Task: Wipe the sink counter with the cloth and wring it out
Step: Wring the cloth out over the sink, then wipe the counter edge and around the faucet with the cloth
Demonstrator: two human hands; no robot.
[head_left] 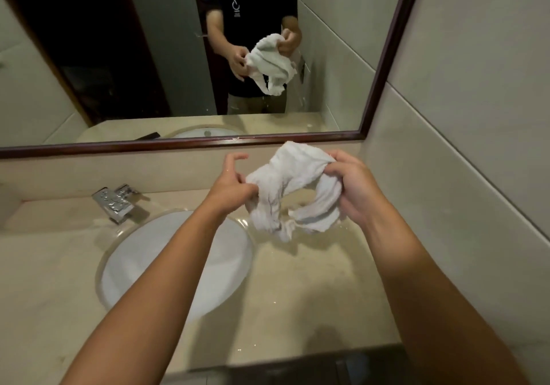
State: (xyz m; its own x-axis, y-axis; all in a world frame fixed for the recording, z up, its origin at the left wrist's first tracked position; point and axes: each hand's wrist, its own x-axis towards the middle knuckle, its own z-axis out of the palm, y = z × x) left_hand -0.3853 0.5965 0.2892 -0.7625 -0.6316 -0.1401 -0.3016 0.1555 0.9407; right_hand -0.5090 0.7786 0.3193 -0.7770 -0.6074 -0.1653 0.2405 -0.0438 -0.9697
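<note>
White cloth [293, 188] is held bunched above the wet surface [312, 280], right of the sink [178, 262]. Left hand [233, 183] and right hand [346, 185] fingers are clamped on opposite ends, likely set for wringing.

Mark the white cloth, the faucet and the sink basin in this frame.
white cloth [293, 185]: head view, on the bunched middle between the two hands.
faucet [116, 203]: head view, on the chrome top of its body.
sink basin [166, 253]: head view, on the bare white inside of the bowl.
</note>
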